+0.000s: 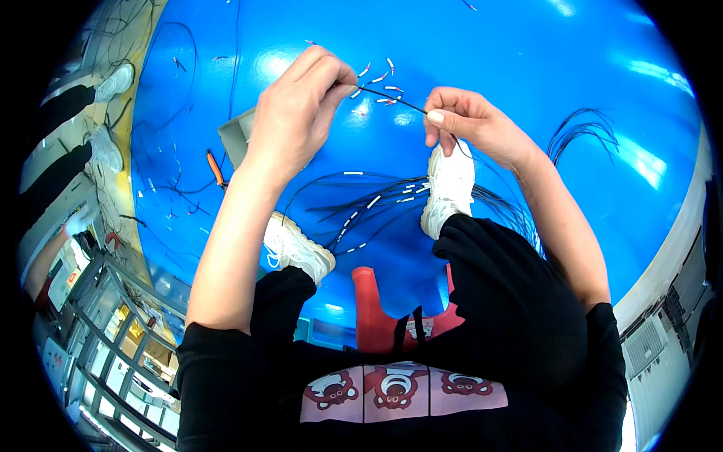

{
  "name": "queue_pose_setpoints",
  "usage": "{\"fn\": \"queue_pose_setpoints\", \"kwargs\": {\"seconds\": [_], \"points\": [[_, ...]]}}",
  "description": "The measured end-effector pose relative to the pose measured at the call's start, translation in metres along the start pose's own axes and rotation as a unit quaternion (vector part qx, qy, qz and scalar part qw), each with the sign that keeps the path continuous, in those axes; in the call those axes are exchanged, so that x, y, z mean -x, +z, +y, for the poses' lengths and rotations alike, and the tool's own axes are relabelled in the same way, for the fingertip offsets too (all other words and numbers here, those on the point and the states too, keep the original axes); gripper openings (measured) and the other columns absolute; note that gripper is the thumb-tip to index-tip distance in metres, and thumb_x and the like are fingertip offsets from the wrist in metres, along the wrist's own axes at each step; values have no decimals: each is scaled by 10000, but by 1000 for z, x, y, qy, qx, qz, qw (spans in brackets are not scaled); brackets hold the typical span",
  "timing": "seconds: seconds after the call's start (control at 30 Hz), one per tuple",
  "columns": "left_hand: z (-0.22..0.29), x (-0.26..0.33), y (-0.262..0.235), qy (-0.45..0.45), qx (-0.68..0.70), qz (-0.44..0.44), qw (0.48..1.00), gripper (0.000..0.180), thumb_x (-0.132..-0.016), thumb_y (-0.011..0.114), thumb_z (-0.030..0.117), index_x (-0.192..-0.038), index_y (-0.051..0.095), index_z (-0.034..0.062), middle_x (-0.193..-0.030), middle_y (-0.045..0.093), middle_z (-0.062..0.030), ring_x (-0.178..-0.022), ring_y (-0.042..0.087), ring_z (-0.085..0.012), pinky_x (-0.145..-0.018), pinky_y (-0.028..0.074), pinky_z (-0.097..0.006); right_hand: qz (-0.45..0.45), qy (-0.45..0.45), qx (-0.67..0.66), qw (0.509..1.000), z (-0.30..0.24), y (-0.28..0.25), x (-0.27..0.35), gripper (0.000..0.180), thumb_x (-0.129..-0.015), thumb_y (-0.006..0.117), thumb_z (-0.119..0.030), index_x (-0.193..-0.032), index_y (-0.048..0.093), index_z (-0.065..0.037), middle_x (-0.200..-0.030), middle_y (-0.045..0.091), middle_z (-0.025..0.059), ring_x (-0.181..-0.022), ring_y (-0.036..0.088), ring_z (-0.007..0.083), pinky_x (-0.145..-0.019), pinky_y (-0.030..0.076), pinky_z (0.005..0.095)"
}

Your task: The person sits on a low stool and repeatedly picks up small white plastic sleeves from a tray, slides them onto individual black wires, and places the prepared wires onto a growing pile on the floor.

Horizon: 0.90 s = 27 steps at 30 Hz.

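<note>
My left hand (pixel 301 102) and my right hand (pixel 459 117) are raised in front of me, each pinching one end of a thin black wire (pixel 392 99) stretched between them. Below them, on the blue floor (pixel 527 60), lies a bundle of black wires (pixel 376 203) with white sleeves. More small white and red sleeves (pixel 380 79) are scattered beyond the hands. I sit with my legs in black trousers, my white shoes (pixel 448 188) resting on the floor.
A red stool (pixel 376 313) stands under me. A grey open box (pixel 235 135) and an orange-handled tool (pixel 215 167) lie at the left. Another loop of black wires (pixel 584 128) lies at the right. Another person's legs and white shoes (pixel 113 81) are at far left.
</note>
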State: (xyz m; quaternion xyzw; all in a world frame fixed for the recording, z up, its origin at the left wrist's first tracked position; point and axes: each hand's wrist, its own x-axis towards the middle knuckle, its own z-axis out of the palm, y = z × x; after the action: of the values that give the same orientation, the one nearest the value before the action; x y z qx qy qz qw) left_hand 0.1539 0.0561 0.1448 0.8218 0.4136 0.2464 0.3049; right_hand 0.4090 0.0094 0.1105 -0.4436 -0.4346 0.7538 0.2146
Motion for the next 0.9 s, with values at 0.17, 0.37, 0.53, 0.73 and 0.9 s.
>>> {"fn": "queue_pose_setpoints", "kwargs": {"seconds": [0.17, 0.37, 0.53, 0.73, 0.9], "points": [[-8, 11, -5, -29, -31, 7, 999, 111, -820, 622, -50, -886, 551, 4, -848, 556, -93, -735, 558, -214, -660, 455, -300, 14, 4, 58, 998, 19, -10, -5, 264, -983, 528, -290, -943, 638, -53, -715, 542, -27, -644, 473, 46, -602, 410, 209], [-32, 53, -22, -145, -107, -15, 984, 80, -856, 593, 12, -882, 519, 23, -880, 557, -154, -793, 587, -370, -665, 481, -420, 21, 59, 41, 997, 99, -35, 13, 215, -925, 614, -194, -1103, 597, -75, -761, 556, -27, -735, 519, 65, -673, 437, 240], [-36, 95, -6, -172, -161, -107, 966, 83, -907, 528, 79, -940, 460, 47, -928, 571, -174, -782, 609, -425, -659, 490, -516, 130, 66, 124, 982, 196, -69, 45, 174, -839, 684, -103, -966, 575, -55, -765, 574, -4, -764, 572, 124, -701, 469, 299], [-43, 139, 36, -199, -230, -270, 914, 145, -830, 470, -14, -968, 457, 28, -904, 609, -244, -772, 626, -445, -669, 499, -549, 273, 73, 407, 869, 218, -72, 53, 106, -781, 644, -146, -847, 627, -65, -751, 632, 163, -715, 621, 339, -657, 489, 449], [-69, 205, 56, -234, -288, -400, 838, 249, -773, 591, -34, -983, 473, 26, -962, 615, -225, -826, 657, -407, -677, 542, -482, 260, 121, 360, 888, 247, -47, 66, 90, -783, 574, -58, -829, 651, -53, -921, 646, 175, -913, 626, 352, -800, 500, 439]]}}
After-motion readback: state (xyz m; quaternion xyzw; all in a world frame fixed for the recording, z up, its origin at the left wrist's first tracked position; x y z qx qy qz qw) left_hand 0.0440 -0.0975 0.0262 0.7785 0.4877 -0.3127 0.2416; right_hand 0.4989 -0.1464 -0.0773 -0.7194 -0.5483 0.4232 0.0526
